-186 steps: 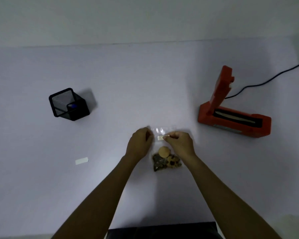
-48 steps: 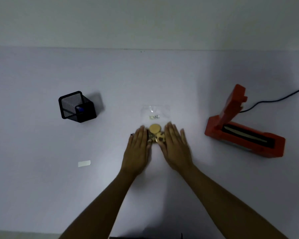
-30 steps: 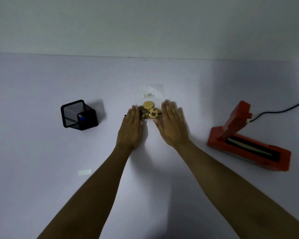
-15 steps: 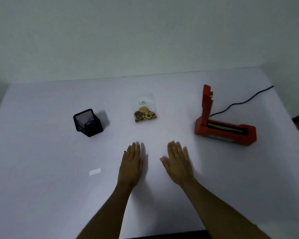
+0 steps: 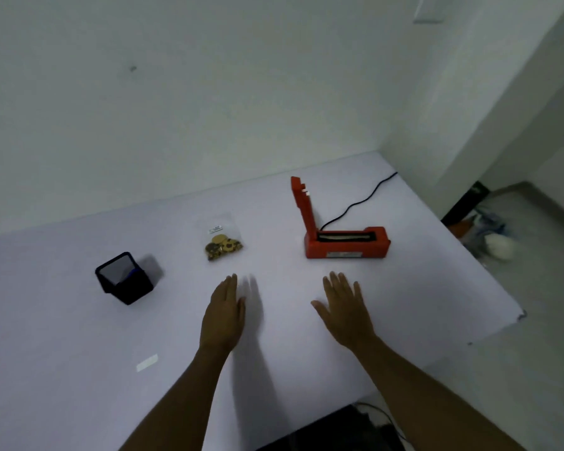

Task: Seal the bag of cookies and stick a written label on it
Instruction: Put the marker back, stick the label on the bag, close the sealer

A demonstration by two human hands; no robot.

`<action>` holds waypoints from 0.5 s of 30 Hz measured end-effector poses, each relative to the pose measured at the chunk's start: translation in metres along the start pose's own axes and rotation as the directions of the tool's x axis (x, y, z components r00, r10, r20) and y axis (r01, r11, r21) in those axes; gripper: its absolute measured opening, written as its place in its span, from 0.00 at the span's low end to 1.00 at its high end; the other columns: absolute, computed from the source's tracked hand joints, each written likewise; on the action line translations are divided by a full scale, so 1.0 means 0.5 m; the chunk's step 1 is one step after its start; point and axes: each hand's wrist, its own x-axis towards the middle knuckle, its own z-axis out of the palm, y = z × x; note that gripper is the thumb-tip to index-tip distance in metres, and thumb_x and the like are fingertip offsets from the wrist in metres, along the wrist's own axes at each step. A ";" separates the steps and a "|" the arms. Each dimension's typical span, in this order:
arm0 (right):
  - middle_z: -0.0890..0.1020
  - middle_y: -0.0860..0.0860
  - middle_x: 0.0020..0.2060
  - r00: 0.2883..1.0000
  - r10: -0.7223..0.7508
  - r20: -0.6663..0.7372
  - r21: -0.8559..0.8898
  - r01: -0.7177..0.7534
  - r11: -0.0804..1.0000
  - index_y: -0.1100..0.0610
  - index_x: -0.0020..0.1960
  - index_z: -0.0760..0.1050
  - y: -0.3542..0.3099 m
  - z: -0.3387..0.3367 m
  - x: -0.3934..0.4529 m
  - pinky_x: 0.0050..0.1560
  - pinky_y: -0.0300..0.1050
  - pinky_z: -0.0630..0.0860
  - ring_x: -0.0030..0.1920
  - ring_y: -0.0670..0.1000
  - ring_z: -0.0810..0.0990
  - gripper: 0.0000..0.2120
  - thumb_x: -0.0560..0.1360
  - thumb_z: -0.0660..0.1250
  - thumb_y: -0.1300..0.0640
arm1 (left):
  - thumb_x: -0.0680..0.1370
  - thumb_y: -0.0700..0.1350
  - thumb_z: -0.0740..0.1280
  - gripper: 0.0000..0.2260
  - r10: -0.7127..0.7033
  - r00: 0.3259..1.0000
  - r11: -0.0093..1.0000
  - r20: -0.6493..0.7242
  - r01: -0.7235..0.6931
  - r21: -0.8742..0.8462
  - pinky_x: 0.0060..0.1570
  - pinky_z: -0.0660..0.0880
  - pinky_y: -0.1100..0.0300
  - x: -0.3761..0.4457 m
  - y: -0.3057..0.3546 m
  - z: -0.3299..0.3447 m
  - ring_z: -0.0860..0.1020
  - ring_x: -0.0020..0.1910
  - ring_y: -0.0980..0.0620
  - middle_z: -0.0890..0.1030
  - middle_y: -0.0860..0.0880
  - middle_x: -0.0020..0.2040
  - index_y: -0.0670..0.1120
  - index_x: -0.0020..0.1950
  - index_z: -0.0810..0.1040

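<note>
A clear bag of cookies [image 5: 222, 242] lies flat on the white table [image 5: 62, 336], with a small white written label [image 5: 215, 228] stuck on its upper part. Nearer to me, my left hand [image 5: 223, 312] rests flat on the table, fingers stretched and empty, well short of the bag. My right hand [image 5: 344, 309] lies flat too, fingers apart, holding nothing. An orange heat sealer [image 5: 339, 234] stands to the right of the bag with its lid raised.
A black mesh pen holder [image 5: 124, 277] stands at the left. A small white paper strip [image 5: 147, 362] lies near the front left. The sealer's black cable [image 5: 358, 205] runs to the back right. The table's right edge drops to a floor with clutter [image 5: 489, 236].
Both hands let go of the bag after pushing it away and drew back toward me, then spread apart flat on the table. The view lifted and turned to the right.
</note>
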 end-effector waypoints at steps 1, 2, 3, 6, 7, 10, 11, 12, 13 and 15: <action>0.61 0.60 0.75 0.999 0.012 -0.040 -0.024 -0.013 1.000 0.62 0.75 0.60 0.038 -0.024 0.014 0.73 0.58 0.46 0.76 0.59 0.57 0.45 0.75 0.29 0.33 | 0.82 0.47 0.56 0.24 0.020 1.000 1.000 -0.012 -0.020 0.002 0.73 0.60 0.54 0.022 0.027 -0.004 0.59 0.76 0.47 0.61 0.44 0.77 0.44 0.77 0.56; 0.65 0.61 0.73 0.997 0.033 -0.071 -0.043 -0.036 0.998 0.63 0.73 0.63 0.080 -0.049 0.032 0.72 0.60 0.50 0.74 0.61 0.61 0.44 0.76 0.31 0.33 | 0.82 0.47 0.56 0.25 0.034 0.999 0.999 -0.025 -0.034 0.002 0.72 0.61 0.53 0.047 0.055 -0.008 0.59 0.76 0.47 0.61 0.44 0.77 0.43 0.77 0.55; 0.67 0.62 0.71 0.994 0.058 -0.088 -0.059 -0.063 0.996 0.65 0.72 0.65 0.123 -0.076 0.052 0.71 0.61 0.53 0.73 0.61 0.64 0.44 0.77 0.34 0.33 | 0.82 0.47 0.56 0.25 0.043 0.998 0.999 -0.037 -0.043 0.002 0.72 0.61 0.53 0.074 0.083 -0.012 0.59 0.76 0.46 0.61 0.44 0.77 0.43 0.77 0.55; 0.66 0.61 0.72 0.994 0.079 -0.079 -0.112 -0.087 0.990 0.64 0.74 0.61 0.233 -0.153 0.114 0.72 0.63 0.54 0.74 0.61 0.62 0.41 0.76 0.51 0.33 | 0.82 0.46 0.57 0.26 0.077 0.995 0.997 -0.059 -0.076 0.011 0.73 0.59 0.53 0.153 0.159 -0.012 0.57 0.77 0.46 0.58 0.43 0.78 0.42 0.78 0.53; 0.63 0.60 0.74 0.996 0.079 -0.043 -0.122 -0.084 0.989 0.62 0.75 0.57 0.265 -0.171 0.133 0.73 0.62 0.52 0.75 0.60 0.59 0.40 0.75 0.59 0.36 | 0.82 0.45 0.57 0.27 0.083 0.995 0.996 -0.061 -0.082 0.017 0.74 0.58 0.53 0.178 0.179 -0.008 0.57 0.77 0.46 0.58 0.43 0.78 0.41 0.78 0.52; 0.57 0.56 0.77 0.995 0.078 0.056 -0.115 -0.071 0.991 0.59 0.77 0.50 0.334 -0.184 0.185 0.75 0.59 0.48 0.77 0.57 0.51 0.42 0.74 0.67 0.43 | 0.82 0.45 0.58 0.27 0.051 0.997 0.999 -0.060 -0.051 0.014 0.74 0.57 0.53 0.229 0.222 0.017 0.56 0.77 0.46 0.57 0.43 0.78 0.41 0.78 0.51; 0.56 0.56 0.77 0.994 0.076 0.082 -0.109 -0.067 0.992 0.59 0.77 0.49 0.350 -0.182 0.203 0.75 0.59 0.47 0.77 0.57 0.50 0.42 0.74 0.67 0.44 | 0.82 0.45 0.58 0.28 0.027 0.998 1.000 -0.058 -0.027 0.002 0.74 0.57 0.53 0.242 0.232 0.028 0.55 0.77 0.47 0.56 0.44 0.78 0.42 0.78 0.51; 0.56 0.56 0.77 0.992 0.074 0.103 -0.103 -0.064 0.993 0.59 0.77 0.49 0.367 -0.176 0.222 0.75 0.59 0.47 0.77 0.57 0.49 0.41 0.75 0.67 0.44 | 0.82 0.45 0.58 0.28 0.005 0.998 1.000 -0.055 -0.005 -0.008 0.74 0.58 0.53 0.253 0.242 0.039 0.55 0.77 0.47 0.56 0.44 0.78 0.42 0.78 0.50; 0.55 0.56 0.77 0.990 0.070 0.121 -0.099 -0.058 0.993 0.59 0.77 0.49 0.381 -0.171 0.240 0.75 0.59 0.47 0.77 0.58 0.49 0.41 0.75 0.67 0.44 | 0.81 0.45 0.58 0.28 -0.016 0.999 1.000 -0.047 0.015 -0.011 0.74 0.58 0.53 0.262 0.250 0.051 0.55 0.77 0.47 0.56 0.44 0.78 0.42 0.78 0.50; 0.56 0.56 0.77 0.986 0.056 0.156 -0.076 -0.044 0.996 0.58 0.77 0.50 0.401 -0.155 0.270 0.74 0.59 0.48 0.77 0.58 0.50 0.41 0.74 0.68 0.45 | 0.81 0.45 0.58 0.28 -0.045 0.999 0.999 -0.023 0.045 -0.010 0.74 0.59 0.52 0.273 0.264 0.077 0.55 0.77 0.47 0.55 0.44 0.79 0.43 0.78 0.49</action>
